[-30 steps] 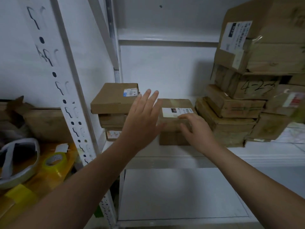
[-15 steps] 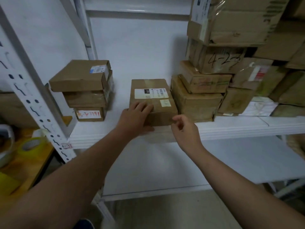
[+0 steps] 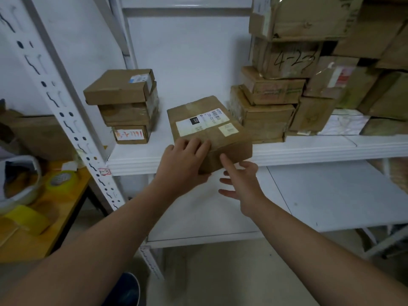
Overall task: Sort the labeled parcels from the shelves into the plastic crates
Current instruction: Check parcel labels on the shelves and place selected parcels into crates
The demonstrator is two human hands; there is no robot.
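White steel shelving faces me, with cardboard crowding its upper shelf (image 3: pixel 309 149). The parcel (image 3: pixel 207 129) lies there between a short stack (image 3: pixel 123 107) on the left and a taller pile (image 3: pixel 265 111) on the right, its near end jutting past the lip toward me. Its long axis runs far to near, skewed slightly near-right, with the label (image 3: pixel 198 122) facing up. My left hand (image 3: pixel 183 164) grips the near left corner, fingers curled over the top and thumb seemingly beneath. My right hand (image 3: pixel 242 182) is spread and holds nothing, its index tip touching the near face from just below and right. I judge it should slide under that overhanging end.
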